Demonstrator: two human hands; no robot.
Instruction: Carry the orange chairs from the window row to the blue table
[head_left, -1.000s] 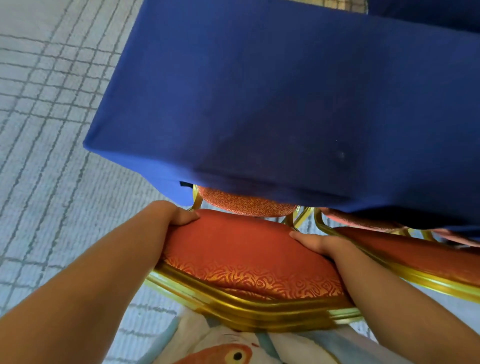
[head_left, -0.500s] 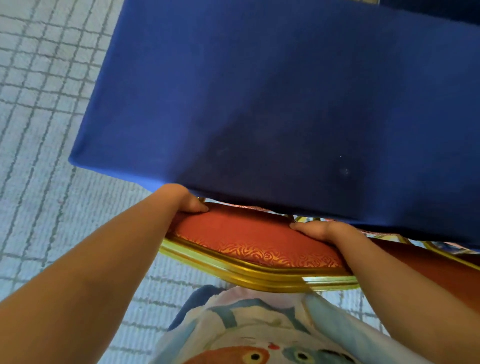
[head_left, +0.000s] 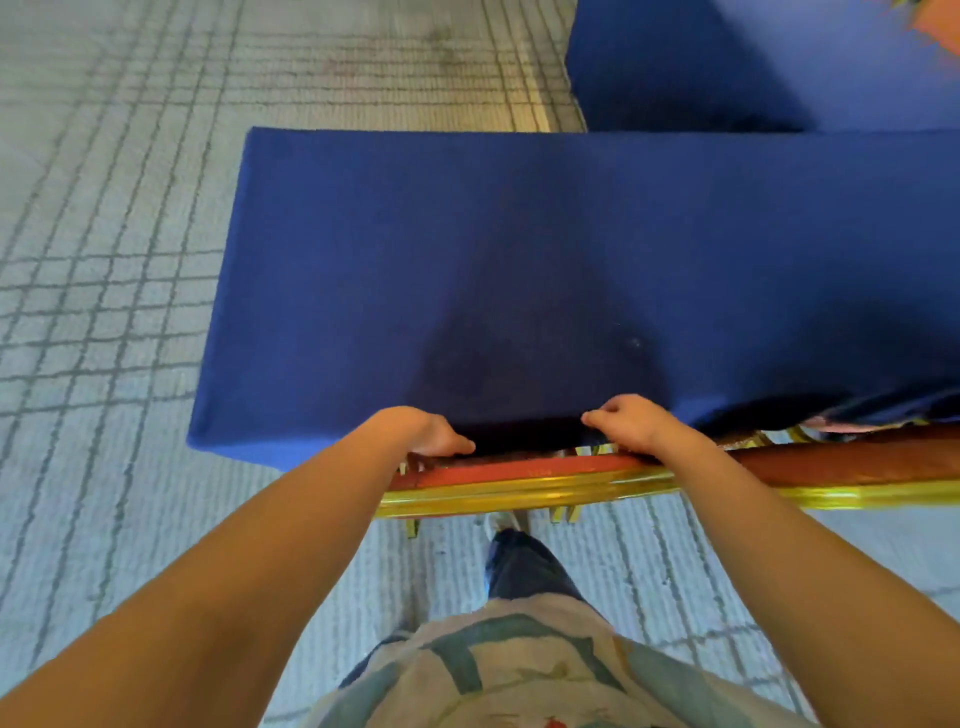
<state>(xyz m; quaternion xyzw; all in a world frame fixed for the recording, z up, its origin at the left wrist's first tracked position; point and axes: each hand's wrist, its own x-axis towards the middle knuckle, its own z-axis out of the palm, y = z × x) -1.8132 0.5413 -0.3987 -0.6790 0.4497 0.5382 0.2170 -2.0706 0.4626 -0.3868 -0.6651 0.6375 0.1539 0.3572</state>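
Note:
An orange chair (head_left: 519, 475) with a gold metal frame stands pushed under the near edge of the blue table (head_left: 545, 270); only the top of its backrest shows. My left hand (head_left: 431, 434) grips the left end of that backrest top. My right hand (head_left: 631, 423) rests curled on its right end, touching the hanging blue cloth. A second orange chair (head_left: 841, 467) stands right beside it, also tucked under the table.
A second blue-covered table (head_left: 753, 67) stands at the far right, with something orange at the top right corner. Grey carpet (head_left: 104, 260) with a grid pattern lies to the left and beyond. My leg and shoe (head_left: 519, 561) are just behind the chair.
The chair has slid further under the blue table, so its seat and backrest face are hidden. The view has pulled back and up, and both hands stay on the backrest top.

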